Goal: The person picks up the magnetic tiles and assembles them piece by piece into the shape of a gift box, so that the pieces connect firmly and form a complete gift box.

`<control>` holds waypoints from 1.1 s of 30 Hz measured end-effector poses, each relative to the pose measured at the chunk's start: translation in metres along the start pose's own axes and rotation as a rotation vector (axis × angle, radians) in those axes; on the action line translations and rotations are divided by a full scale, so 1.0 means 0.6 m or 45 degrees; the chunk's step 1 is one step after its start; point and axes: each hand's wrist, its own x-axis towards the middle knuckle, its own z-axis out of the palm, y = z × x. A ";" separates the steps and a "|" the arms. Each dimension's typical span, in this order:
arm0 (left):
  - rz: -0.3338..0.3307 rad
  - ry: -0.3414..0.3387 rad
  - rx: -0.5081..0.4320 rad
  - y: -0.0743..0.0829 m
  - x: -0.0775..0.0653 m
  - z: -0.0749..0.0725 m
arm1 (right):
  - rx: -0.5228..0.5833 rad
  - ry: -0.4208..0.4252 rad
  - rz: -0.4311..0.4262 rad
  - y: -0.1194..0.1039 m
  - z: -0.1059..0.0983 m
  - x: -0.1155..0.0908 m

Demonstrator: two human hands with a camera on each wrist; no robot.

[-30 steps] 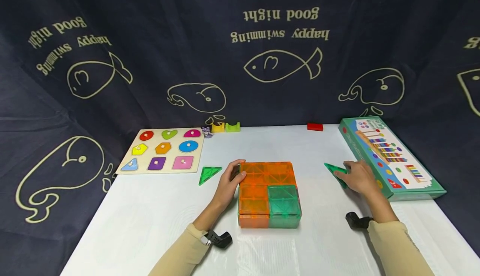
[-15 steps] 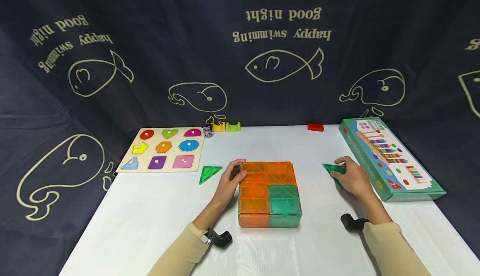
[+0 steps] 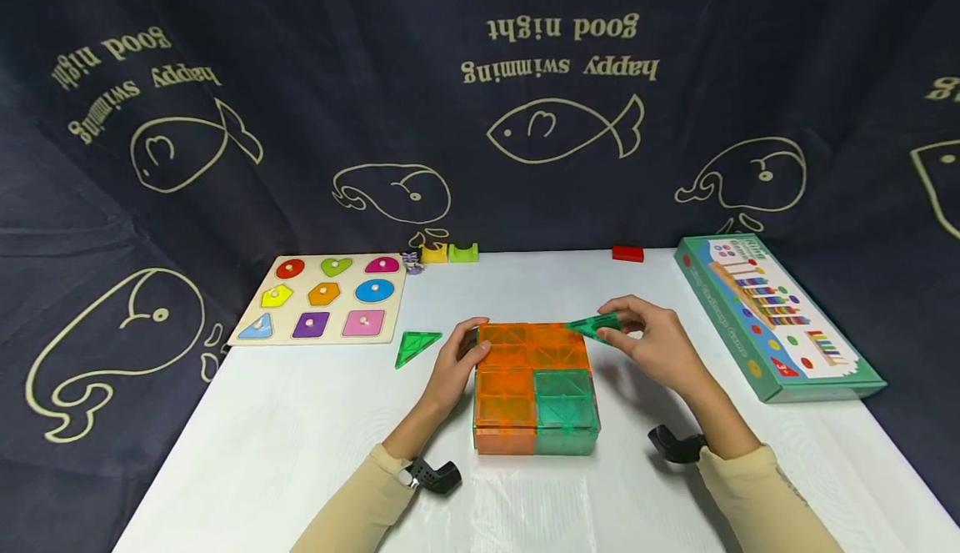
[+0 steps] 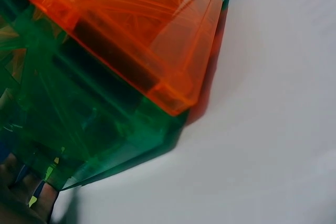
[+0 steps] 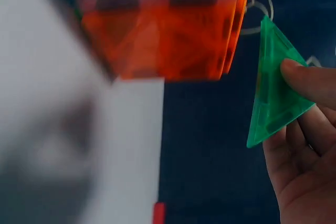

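Note:
A low box of see-through magnetic tiles (image 3: pixel 507 384) stands mid-table, its top orange except for a green front right quarter. My left hand (image 3: pixel 454 363) holds the box's back left side, thumb on the top edge; in the left wrist view its fingers (image 4: pixel 46 199) show by a green side wall. My right hand (image 3: pixel 651 339) pinches a green triangular tile (image 5: pixel 278 85) between thumb and fingers. That tile is raised, its pointed end over the box's back right corner in the head view; contact cannot be told. Another green triangular tile (image 3: pixel 415 348) lies left of my left hand.
A wooden shape puzzle board (image 3: pixel 337 340) lies at the back left. Yellow and lime blocks (image 3: pixel 463 253), a small purple figure (image 3: pixel 412 263) and a red block (image 3: pixel 627 253) line the back edge. A green game box (image 3: pixel 780 319) lies at the right. Dark printed cloth hangs behind.
My right hand has lifted the green triangular tile from the table near the game box and carried it left to the tile box's back right corner. The left hand stays in place.

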 end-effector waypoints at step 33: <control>-0.004 -0.004 -0.006 0.008 -0.003 -0.001 | -0.060 -0.362 -0.277 -0.062 0.060 -0.010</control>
